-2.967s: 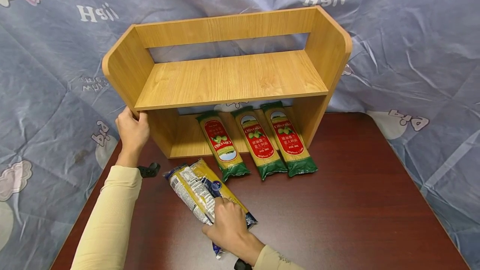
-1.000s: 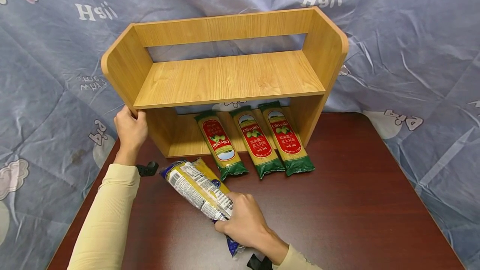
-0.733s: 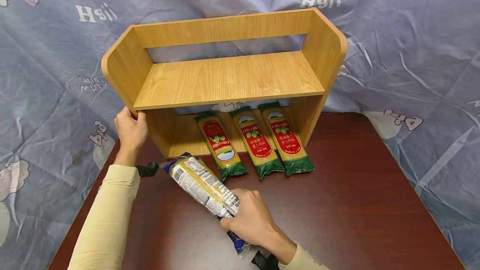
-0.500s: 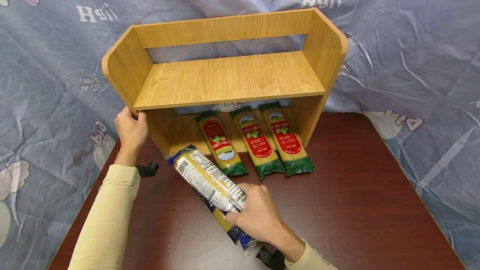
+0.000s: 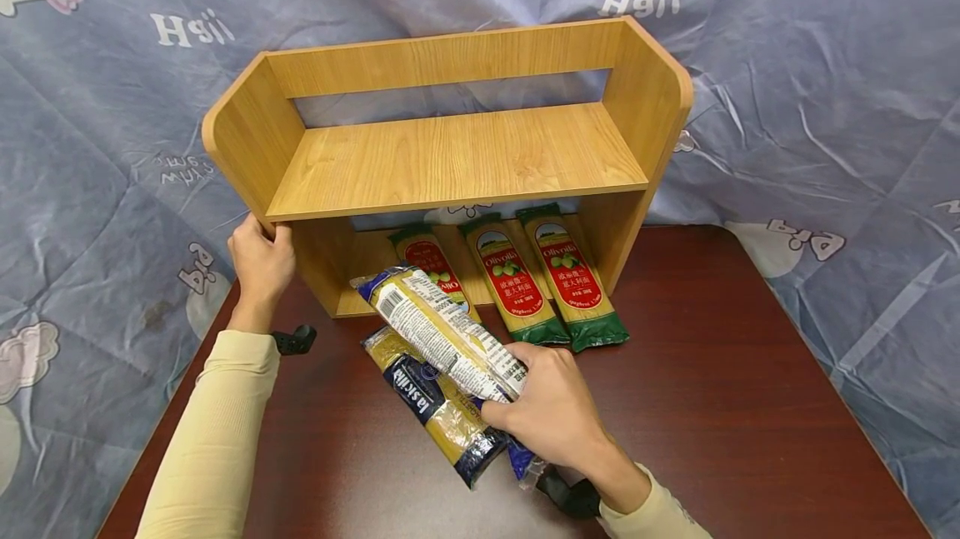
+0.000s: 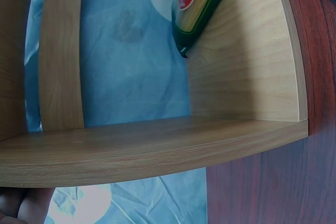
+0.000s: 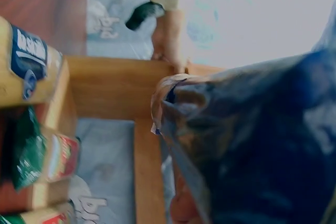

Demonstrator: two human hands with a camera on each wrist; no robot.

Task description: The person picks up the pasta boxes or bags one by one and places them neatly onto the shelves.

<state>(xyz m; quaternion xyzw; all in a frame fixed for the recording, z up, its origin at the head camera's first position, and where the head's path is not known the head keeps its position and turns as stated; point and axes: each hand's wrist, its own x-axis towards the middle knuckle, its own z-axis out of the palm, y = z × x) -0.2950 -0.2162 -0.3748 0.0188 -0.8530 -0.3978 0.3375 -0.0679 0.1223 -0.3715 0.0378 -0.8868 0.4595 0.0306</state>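
Observation:
My right hand [image 5: 558,410] grips the lower end of a blue-and-yellow spaghetti packet [image 5: 438,329], its white printed back facing up. The packet slants up and left, overlapping the leftmost green-ended packet in the head view. Its dark blue wrapper [image 7: 257,145] fills much of the right wrist view. Below it, a second blue-and-yellow spaghetti packet [image 5: 416,389] lies front up on the table. My left hand [image 5: 262,264] holds the left side panel of the wooden shelf [image 5: 457,156]; in the left wrist view its fingers [image 6: 31,205] show beside that panel.
Three green-ended spaghetti packets with red labels, left [image 5: 426,257], middle [image 5: 513,281] and right [image 5: 572,276], lean in the lower compartment, ends jutting onto the dark red table [image 5: 720,406]. A printed blue-grey cloth [image 5: 810,106] hangs behind.
My right hand has lifted the upper blue-and-yellow packet off the other and carried it right and toward the shelf. The lower packet is now uncovered. My left hand stays on the shelf.

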